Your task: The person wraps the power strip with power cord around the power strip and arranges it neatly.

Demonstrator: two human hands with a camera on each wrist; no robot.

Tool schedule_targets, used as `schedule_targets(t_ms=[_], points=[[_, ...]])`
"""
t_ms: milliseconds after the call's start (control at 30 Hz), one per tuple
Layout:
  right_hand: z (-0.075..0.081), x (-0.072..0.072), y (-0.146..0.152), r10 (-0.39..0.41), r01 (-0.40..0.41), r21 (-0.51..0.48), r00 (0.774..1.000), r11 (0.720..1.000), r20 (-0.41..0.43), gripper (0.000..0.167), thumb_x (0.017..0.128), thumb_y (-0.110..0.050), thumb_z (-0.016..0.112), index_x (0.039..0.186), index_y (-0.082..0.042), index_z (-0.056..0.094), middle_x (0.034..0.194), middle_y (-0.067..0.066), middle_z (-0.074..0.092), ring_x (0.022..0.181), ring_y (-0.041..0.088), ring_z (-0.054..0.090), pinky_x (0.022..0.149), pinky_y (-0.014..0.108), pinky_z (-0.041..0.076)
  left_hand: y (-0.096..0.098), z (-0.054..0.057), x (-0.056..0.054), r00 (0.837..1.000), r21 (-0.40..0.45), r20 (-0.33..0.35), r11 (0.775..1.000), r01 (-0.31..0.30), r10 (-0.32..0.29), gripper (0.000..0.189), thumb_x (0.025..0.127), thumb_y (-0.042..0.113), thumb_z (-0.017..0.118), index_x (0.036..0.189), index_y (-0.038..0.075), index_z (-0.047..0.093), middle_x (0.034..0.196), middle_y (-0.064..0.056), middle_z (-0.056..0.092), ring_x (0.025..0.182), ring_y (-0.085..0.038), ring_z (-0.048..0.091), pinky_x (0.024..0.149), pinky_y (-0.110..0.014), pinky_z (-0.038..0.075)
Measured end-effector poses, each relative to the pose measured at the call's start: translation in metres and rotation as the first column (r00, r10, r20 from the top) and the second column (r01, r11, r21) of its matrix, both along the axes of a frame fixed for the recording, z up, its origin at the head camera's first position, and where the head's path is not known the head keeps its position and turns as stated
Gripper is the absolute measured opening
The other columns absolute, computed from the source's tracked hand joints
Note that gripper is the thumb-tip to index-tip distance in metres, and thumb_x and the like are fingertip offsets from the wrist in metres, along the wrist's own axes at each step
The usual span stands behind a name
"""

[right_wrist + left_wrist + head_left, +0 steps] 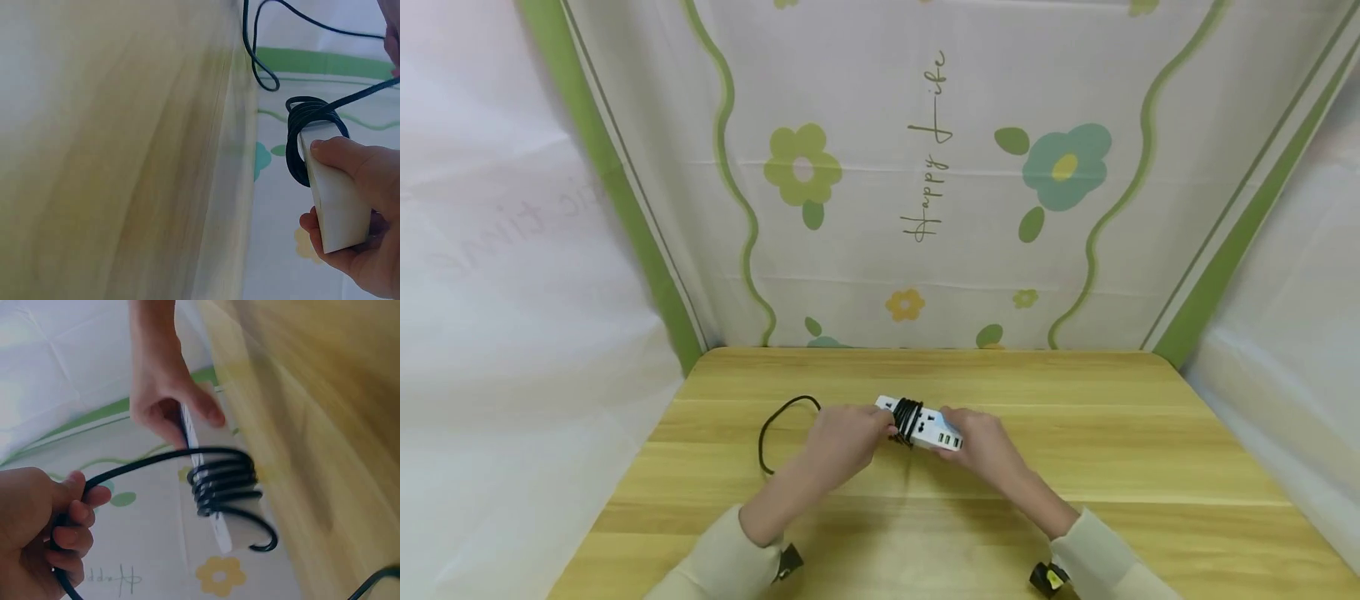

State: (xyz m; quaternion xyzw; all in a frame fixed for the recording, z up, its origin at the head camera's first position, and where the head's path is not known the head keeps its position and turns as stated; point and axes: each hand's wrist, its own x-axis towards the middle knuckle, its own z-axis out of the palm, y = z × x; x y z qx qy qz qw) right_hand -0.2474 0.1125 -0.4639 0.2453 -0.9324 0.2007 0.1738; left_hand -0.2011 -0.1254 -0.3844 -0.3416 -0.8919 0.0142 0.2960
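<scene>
A white power strip (934, 428) with sockets and USB ports is held above the wooden table, tilted down toward the right. My right hand (987, 446) grips its right end, thumb on one face and fingers round the other, as the right wrist view shows. Several turns of black cord (225, 478) are wound round the strip's other half. My left hand (53, 519) has its fingers curled round the cord, and a taut length runs from it to the coils. In the head view the left hand (848, 442) is close beside the strip's left end.
A loose loop of the cord (762, 446) lies left of the left hand. The wooden table (1112, 450) reaches back to a flower-printed curtain (865, 267), with white cloth (550, 375) on the left side. A small black device (1047, 578) sits at the right wrist.
</scene>
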Motion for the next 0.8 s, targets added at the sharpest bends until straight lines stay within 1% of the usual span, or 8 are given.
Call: schedule_targets(t_ms=[133, 233, 333, 400, 533, 600, 667, 800], points=[[0.001, 0.011, -0.001, 0.081, -0.078, 0.047, 0.995, 0.996, -0.063, 0.056, 0.068, -0.022, 0.092, 0.116, -0.002, 0.071, 0.102, 0.013, 0.075, 0.077, 0.018, 0.071, 0.061, 0.019, 0.055, -0.003, 0.007, -0.013, 0.999, 0.007, 0.009, 0.999, 0.050, -0.050, 0.019, 0.089, 0.033, 0.073, 0.078, 0.018, 0.069, 0.067, 0.010, 0.064, 0.050, -0.001, 0.049, 0.044, -0.012, 0.038], [0.001, 0.019, -0.002, 0.159, -0.148, 0.096, 0.979, 0.984, -0.128, 0.056, 0.066, -0.024, 0.093, 0.113, -0.001, 0.072, 0.102, 0.013, 0.075, 0.081, 0.020, 0.073, 0.065, 0.019, 0.058, -0.006, 0.011, -0.020, 0.994, 0.028, 0.046, 0.994, 0.102, -0.104, 0.018, 0.089, 0.033, 0.071, 0.080, 0.017, 0.071, 0.072, 0.008, 0.068, 0.059, -0.004, 0.061, 0.053, -0.013, 0.048], [0.002, 0.026, -0.003, 0.236, -0.216, 0.129, 0.958, 0.968, -0.162, 0.057, 0.065, -0.025, 0.093, 0.112, -0.001, 0.073, 0.102, 0.013, 0.075, 0.083, 0.020, 0.074, 0.068, 0.019, 0.058, -0.007, 0.013, -0.025, 0.984, 0.054, 0.091, 0.988, 0.147, -0.152, 0.019, 0.089, 0.034, 0.069, 0.082, 0.016, 0.074, 0.076, 0.006, 0.069, 0.065, -0.006, 0.065, 0.058, -0.014, 0.052], [0.003, 0.031, -0.003, 0.273, -0.253, 0.134, 0.949, 0.958, -0.156, 0.056, 0.066, -0.024, 0.093, 0.113, -0.001, 0.073, 0.102, 0.013, 0.076, 0.083, 0.020, 0.074, 0.069, 0.018, 0.058, -0.008, 0.013, -0.029, 0.977, 0.063, 0.105, 0.982, 0.180, -0.186, 0.020, 0.090, 0.033, 0.068, 0.082, 0.015, 0.074, 0.075, 0.005, 0.069, 0.065, -0.006, 0.064, 0.059, -0.014, 0.051], [0.011, 0.041, -0.005, 0.306, -0.290, 0.129, 0.944, 0.948, -0.122, 0.055, 0.067, -0.022, 0.092, 0.114, -0.001, 0.072, 0.102, 0.013, 0.075, 0.083, 0.020, 0.074, 0.069, 0.016, 0.057, -0.009, 0.008, -0.043, 0.955, 0.068, 0.133, 0.964, 0.256, -0.263, 0.018, 0.090, 0.030, 0.069, 0.081, 0.015, 0.074, 0.075, 0.006, 0.068, 0.066, -0.006, 0.064, 0.063, -0.013, 0.051], [0.014, 0.045, -0.004, 0.324, -0.309, 0.125, 0.938, 0.943, -0.120, 0.055, 0.067, -0.021, 0.092, 0.114, -0.002, 0.072, 0.102, 0.012, 0.075, 0.084, 0.020, 0.074, 0.070, 0.016, 0.057, -0.010, 0.006, -0.051, 0.935, 0.085, 0.166, 0.950, 0.302, -0.312, 0.016, 0.090, 0.027, 0.069, 0.082, 0.015, 0.074, 0.076, 0.006, 0.069, 0.069, -0.006, 0.065, 0.066, -0.013, 0.052], [0.017, 0.048, -0.004, 0.348, -0.334, 0.120, 0.929, 0.935, -0.122, 0.055, 0.067, -0.024, 0.092, 0.114, -0.003, 0.072, 0.103, 0.010, 0.075, 0.086, 0.019, 0.074, 0.072, 0.017, 0.058, -0.011, 0.003, -0.058, 0.904, 0.117, 0.201, 0.925, 0.361, -0.377, 0.014, 0.090, 0.025, 0.070, 0.082, 0.015, 0.074, 0.078, 0.005, 0.070, 0.072, -0.005, 0.066, 0.070, -0.013, 0.053], [0.022, 0.053, -0.002, 0.415, -0.403, 0.104, 0.896, 0.909, -0.161, 0.056, 0.068, -0.029, 0.092, 0.114, -0.004, 0.071, 0.104, 0.007, 0.075, 0.090, 0.017, 0.074, 0.077, 0.019, 0.058, -0.012, -0.005, -0.068, 0.822, 0.201, 0.286, 0.870, 0.450, -0.492, 0.012, 0.092, 0.021, 0.069, 0.084, 0.013, 0.074, 0.083, 0.004, 0.072, 0.078, -0.006, 0.067, 0.075, -0.013, 0.053]])
